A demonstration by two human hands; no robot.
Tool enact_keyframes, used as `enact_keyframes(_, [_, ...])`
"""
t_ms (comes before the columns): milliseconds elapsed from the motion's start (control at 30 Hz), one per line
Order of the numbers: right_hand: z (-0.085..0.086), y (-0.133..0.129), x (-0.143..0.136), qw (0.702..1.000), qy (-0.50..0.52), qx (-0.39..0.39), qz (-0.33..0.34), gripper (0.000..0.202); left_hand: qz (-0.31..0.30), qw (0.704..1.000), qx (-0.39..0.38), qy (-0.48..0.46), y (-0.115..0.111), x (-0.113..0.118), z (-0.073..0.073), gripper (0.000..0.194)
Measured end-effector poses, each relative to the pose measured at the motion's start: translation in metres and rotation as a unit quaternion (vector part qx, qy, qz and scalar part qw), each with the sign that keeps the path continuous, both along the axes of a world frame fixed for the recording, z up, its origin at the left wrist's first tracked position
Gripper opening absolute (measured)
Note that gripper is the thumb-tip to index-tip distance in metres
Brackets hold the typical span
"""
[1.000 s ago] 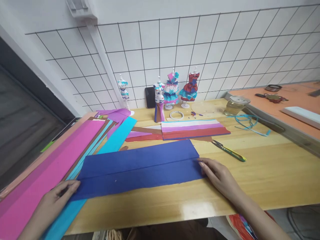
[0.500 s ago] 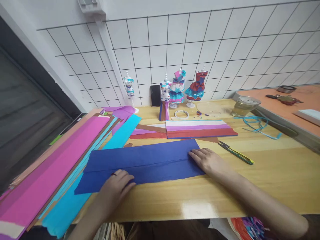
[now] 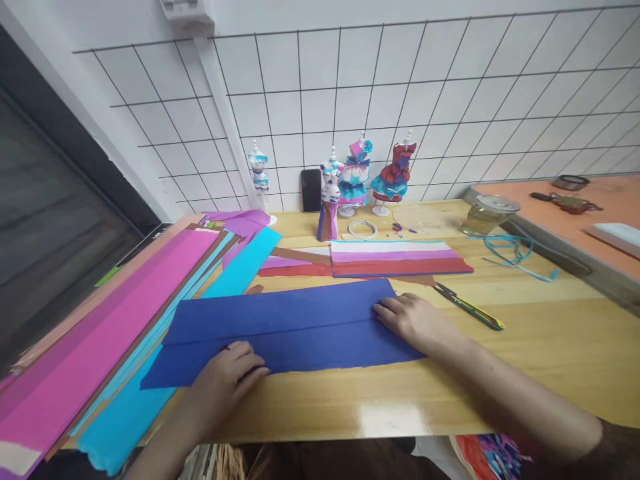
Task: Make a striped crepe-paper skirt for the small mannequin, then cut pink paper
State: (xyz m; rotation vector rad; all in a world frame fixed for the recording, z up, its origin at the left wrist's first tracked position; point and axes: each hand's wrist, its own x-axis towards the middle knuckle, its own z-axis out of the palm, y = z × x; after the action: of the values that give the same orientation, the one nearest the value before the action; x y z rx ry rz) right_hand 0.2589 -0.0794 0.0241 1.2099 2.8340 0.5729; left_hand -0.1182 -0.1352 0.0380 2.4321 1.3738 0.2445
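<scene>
A long sheet of dark blue crepe paper (image 3: pixel 295 310) lies on the wooden table in front of me, with a crease running along its length. My left hand (image 3: pixel 227 377) rests on its near edge toward the left, palm down, thumb apart from the fingers. At the sheet's right end my right hand (image 3: pixel 413 320) lies with its fingertips pressed on the paper near the crease; its thumb is hidden. Neither hand visibly grips anything. Thread snips (image 3: pixel 470 308) with yellow-green handles lie just beyond my right hand.
Pink crepe paper (image 3: pixel 120 320) and turquoise crepe paper (image 3: pixel 240 267) lie in strips at left. Behind are layered coloured strips (image 3: pixel 400 260), a tape roll (image 3: pixel 363 230), a phone (image 3: pixel 311 191) and several small dress forms, one in a red dress (image 3: pixel 401 163). A lidded jar (image 3: pixel 490 217) stands right.
The lower half of the blue sheet now spreads further at both ends, its near right corner out beyond my right hand. My hands have barely moved.
</scene>
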Motion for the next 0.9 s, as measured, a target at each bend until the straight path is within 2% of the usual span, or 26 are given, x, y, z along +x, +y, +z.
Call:
enact_keyframes(100, [0.005, -0.001, -0.001, 1.0, 0.0, -0.013, 0.006, 0.019, 0.002, 1.0, 0.0, 0.006, 0.003, 0.002, 0.0, 0.028])
enact_keyframes(233, [0.016, 0.004, 0.004, 0.996, 0.073, -0.056, -0.009, 0.023, 0.002, 1.0, 0.027, 0.003, 0.005, 0.003, -0.003, 0.031])
enact_keyframes(433, [0.025, 0.034, 0.01, 0.971, 0.201, -0.112, -0.067, 0.026, 0.009, 0.999, 0.036, 0.015, 0.007, 0.006, -0.004, 0.028])
enact_keyframes(533, [0.026, 0.054, 0.009, 0.957, 0.252, -0.113, -0.088, 0.026, 0.016, 0.999, 0.025, 0.022, 0.007, 0.008, -0.002, 0.025])
enact_keyframes(700, [0.024, 0.089, 0.004, 0.951, 0.275, -0.093, -0.105, 0.027, 0.017, 0.999, 0.01, 0.031, 0.007, 0.009, 0.001, 0.022])
enact_keyframes(833, [0.015, 0.111, -0.001, 0.95, 0.278, -0.07, -0.121, 0.028, 0.002, 0.998, 0.055, 0.02, 0.008, 0.008, -0.002, 0.015])
enact_keyframes(900, [0.01, 0.118, -0.003, 0.951, 0.276, -0.059, -0.127, 0.028, -0.003, 0.996, 0.092, 0.02, 0.008, 0.006, -0.006, 0.02])
